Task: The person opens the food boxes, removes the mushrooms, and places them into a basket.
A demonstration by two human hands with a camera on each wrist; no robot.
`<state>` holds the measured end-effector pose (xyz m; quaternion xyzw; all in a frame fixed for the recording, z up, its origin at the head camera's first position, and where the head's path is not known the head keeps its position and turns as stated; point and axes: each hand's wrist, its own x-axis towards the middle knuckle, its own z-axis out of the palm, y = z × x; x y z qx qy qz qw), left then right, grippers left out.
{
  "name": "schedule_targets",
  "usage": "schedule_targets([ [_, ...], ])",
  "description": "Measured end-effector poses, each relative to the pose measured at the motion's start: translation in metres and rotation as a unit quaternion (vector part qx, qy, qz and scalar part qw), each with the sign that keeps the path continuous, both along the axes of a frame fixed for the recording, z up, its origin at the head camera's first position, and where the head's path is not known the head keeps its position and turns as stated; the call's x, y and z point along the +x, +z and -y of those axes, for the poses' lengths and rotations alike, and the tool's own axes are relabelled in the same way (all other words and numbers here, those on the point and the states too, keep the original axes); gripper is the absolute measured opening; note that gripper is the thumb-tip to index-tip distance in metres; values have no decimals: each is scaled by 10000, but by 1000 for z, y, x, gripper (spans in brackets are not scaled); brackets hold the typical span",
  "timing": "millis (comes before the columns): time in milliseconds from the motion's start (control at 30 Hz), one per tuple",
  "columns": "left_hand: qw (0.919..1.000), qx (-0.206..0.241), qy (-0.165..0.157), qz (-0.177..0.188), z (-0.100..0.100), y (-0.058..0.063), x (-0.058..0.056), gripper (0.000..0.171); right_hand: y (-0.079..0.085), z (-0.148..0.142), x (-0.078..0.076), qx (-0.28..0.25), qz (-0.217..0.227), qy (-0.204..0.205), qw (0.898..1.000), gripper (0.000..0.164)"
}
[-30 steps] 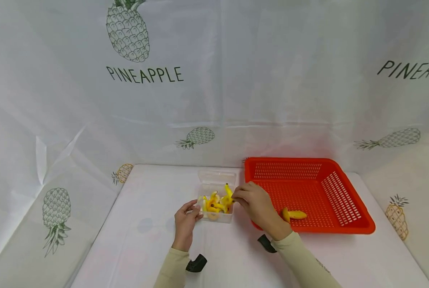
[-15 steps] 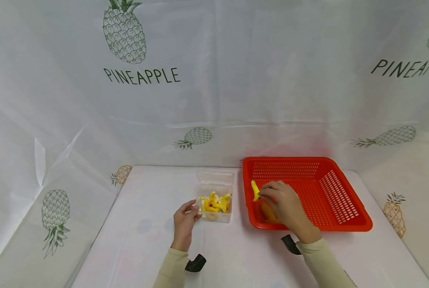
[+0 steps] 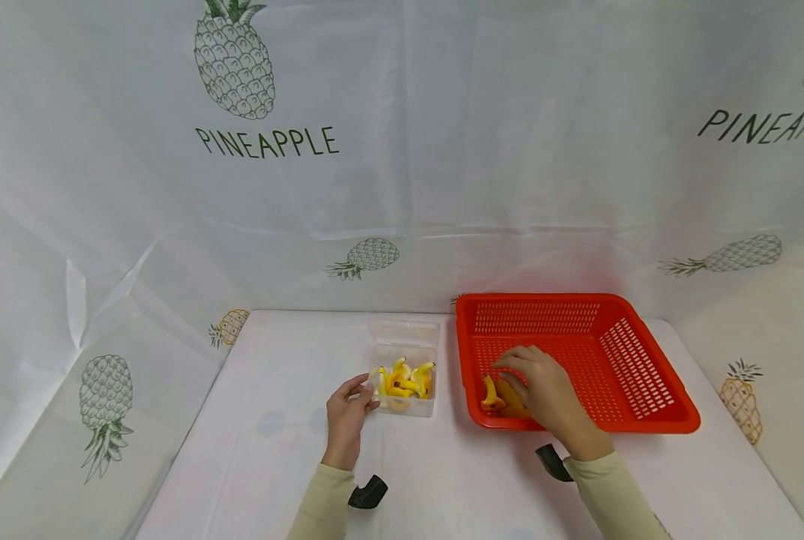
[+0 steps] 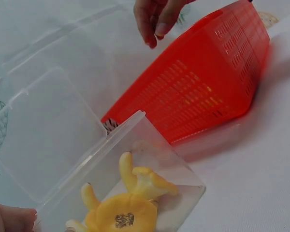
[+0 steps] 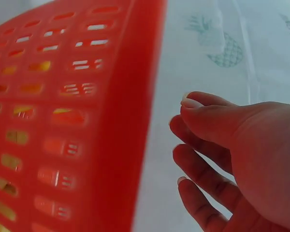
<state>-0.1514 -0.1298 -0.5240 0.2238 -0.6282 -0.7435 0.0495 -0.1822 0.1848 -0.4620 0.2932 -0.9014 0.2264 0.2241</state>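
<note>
My left hand point(image 3: 348, 416) holds the left side of a small clear plastic box point(image 3: 418, 409). Its hinged lid point(image 4: 48, 135) is raised at the back. Several yellow banana-shaped pieces point(image 3: 402, 381) lie inside, some with flared, petal-like ends. Over the front left of a red basket point(image 3: 665, 401), my right hand point(image 3: 544, 386) hovers with thumb and fingers apart and nothing between them. Just under its fingertips, a yellow banana-shaped piece point(image 3: 491, 396) is in the basket. Another yellow piece point(image 3: 512, 401) beside it is partly hidden by the hand.
The basket has slotted walls and stands right of the box, with a narrow strip of white table point(image 3: 445, 390) between them. A white sheet point(image 3: 510, 180) printed with pineapples hangs behind. Black wrist mounts point(image 3: 368, 493) are worn at both wrists.
My right hand has carried a yellow banana-shaped piece from the box rightward to the basket and let it go there. My left hand has stayed at the box.
</note>
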Motion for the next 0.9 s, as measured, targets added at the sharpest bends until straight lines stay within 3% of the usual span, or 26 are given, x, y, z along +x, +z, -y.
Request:
schedule_targets([
  [300,10000,-1,-30,-26,0,-1,0,36,4,20,2,-48,135,185,9997,30],
  [900,9999,70,-27,-71,1,-1,0,36,-3,103,-9,574,590,766,9937,29],
])
